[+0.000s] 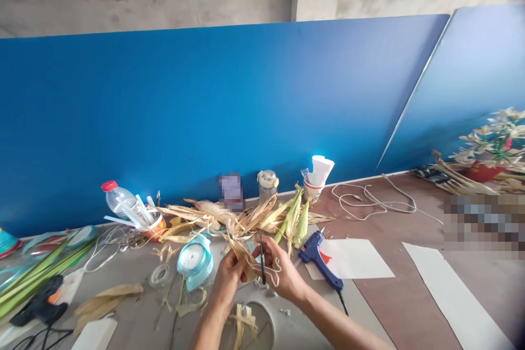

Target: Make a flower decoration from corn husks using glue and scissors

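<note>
My left hand is closed on a strip of dried corn husk, pinched between thumb and fingers. My right hand is closed around dark, narrow scissors, held upright against the husk. Thin white loops hang by the right fingers; whether they are cord or part of the handle I cannot tell. Below the hands, pale husk strips lie by a round clear rim. Just beyond is a heap of dried corn husks, with greener husks on its right.
A blue glue gun rests on white paper to the right. Leftward are a ribbon roll, a tape roll, a cup of tools, a bottle and a black glue gun. A blue partition stands behind.
</note>
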The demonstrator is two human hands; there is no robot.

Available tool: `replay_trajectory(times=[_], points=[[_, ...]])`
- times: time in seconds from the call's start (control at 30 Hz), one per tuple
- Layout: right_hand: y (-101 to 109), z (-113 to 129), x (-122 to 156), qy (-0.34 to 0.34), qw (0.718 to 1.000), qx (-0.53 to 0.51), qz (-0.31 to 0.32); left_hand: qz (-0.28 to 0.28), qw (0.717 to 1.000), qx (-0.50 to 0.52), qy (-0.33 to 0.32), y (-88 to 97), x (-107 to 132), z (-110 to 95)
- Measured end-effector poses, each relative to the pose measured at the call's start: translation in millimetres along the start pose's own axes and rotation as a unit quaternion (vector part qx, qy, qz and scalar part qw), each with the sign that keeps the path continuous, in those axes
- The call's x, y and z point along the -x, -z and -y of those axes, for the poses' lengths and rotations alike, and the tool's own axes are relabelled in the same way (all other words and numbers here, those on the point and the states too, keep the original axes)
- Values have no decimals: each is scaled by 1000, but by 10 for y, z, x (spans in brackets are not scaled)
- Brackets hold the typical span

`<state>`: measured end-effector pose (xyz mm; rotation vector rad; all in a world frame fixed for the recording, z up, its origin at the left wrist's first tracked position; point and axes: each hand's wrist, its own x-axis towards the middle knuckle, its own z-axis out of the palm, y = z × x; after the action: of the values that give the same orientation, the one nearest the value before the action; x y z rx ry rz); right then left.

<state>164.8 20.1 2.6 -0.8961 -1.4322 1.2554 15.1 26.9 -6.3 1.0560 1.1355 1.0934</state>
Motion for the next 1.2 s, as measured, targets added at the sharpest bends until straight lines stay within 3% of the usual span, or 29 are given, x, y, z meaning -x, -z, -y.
replay_trajectory(times=[0.13,0.3,0.4,0.6,0.77,0.87,1.2], points=[[-45,-65,17,33,999,40,-14,7,1000,29,-1,-23,30,-8],[-44,-79,5,-32,998,-37,-38,16,991,133,-3,-43,11,-35],[-14,-85,-8,-47,997,-58,-33,-7,986,167,2,-32,-2,-52],[101,24,-83,-56,989,-114,-70,3,1000,18,-2,15,12,-82],[26,55,-103,-74,985,-143,-65,53,995,-70,-44,-18,56,-110],[0,43,-100,-87,985,-139,-61,66,994,-79,-30,-4,61,-97],[64,56,-117,-62,985,-137,-86,-19,999,-27,-34,65,8,-78]])
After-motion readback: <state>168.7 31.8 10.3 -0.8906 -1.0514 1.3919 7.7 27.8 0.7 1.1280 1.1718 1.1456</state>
